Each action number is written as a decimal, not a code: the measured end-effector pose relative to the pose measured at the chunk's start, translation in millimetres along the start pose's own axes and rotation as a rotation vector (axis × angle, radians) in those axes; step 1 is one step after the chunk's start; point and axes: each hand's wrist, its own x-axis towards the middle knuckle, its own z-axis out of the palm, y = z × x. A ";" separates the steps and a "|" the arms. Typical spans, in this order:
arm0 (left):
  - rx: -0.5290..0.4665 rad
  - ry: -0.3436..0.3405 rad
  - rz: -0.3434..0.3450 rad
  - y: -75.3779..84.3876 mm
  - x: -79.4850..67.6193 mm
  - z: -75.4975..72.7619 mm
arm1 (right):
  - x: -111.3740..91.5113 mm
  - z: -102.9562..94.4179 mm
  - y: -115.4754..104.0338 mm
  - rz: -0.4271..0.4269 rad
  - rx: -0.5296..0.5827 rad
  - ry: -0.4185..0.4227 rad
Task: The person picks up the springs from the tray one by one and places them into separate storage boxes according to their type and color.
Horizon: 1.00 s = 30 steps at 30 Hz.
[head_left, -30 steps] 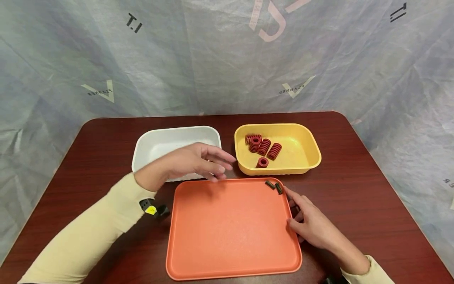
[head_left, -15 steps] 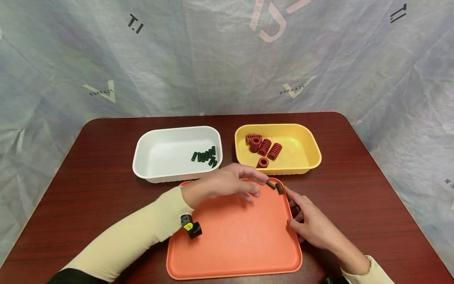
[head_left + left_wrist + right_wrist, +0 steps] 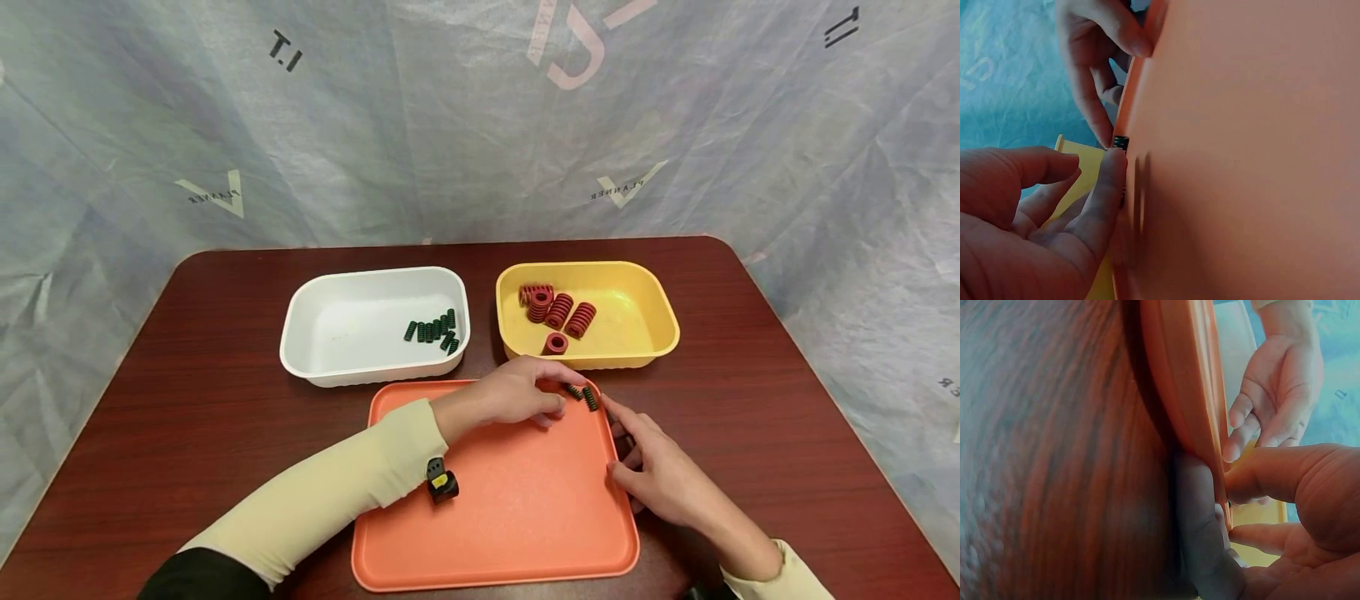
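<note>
Two small dark green springs lie in the far right corner of the orange tray [image 3: 495, 517]: one spring [image 3: 591, 399] is in plain sight, the other spring [image 3: 573, 391] is partly behind my left fingers. Over that corner reaches my left hand [image 3: 517, 392], its fingers loosely bent beside the springs and nothing held between them. In the left wrist view its fingertips cover part of a spring [image 3: 1121, 142]. My right hand [image 3: 660, 471] grips the tray's right edge, thumb at the rim; the right wrist view shows a finger [image 3: 1196, 494] against the tray's outer side.
Behind the tray stand a white bin [image 3: 337, 367] with several green springs [image 3: 429, 331] and a yellow bin [image 3: 637, 333] with several larger red springs [image 3: 559, 310]. All rest on a dark wooden table [image 3: 750, 375]. A printed sheet [image 3: 420, 125] hangs behind.
My left hand has moved right, from in front of the white bin to the tray's far right corner, uncovering the green springs in that bin. My right hand stays at the tray edge.
</note>
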 end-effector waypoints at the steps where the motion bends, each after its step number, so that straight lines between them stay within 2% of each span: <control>1: 0.030 0.013 0.002 0.2 0.4 1.0 | -0.1 0.1 0.1 -0.001 0.001 -0.002; 6: 0.258 0.078 0.048 -0.3 1.0 4.7 | 0.2 0.2 0.2 -0.002 0.004 -0.007; 9: 0.471 0.135 0.117 -1.9 2.9 7.9 | 0.3 -0.1 0.8 -0.012 0.010 -0.009; 13: 0.682 0.227 0.201 -3.0 8.3 14.9 | 0.1 -0.3 1.4 -0.016 0.017 -0.008; 17: 0.774 0.262 0.206 -3.0 13.5 21.4 | -0.3 -0.4 1.9 -0.014 0.014 -0.004; 20: 0.840 0.268 0.191 -2.6 15.0 24.0 | -0.2 -0.1 1.9 -0.014 0.013 -0.002; 23: 0.910 0.270 0.206 -2.6 14.2 23.8 | -0.1 0.2 1.4 -0.012 0.011 0.000; 26: 0.915 0.242 0.225 -3.5 11.0 20.6 | -0.2 0.2 1.1 -0.014 0.009 -0.002; 30: 0.843 0.195 0.215 -3.3 3.7 14.6 | -0.9 -0.6 0.8 -0.018 0.011 -0.006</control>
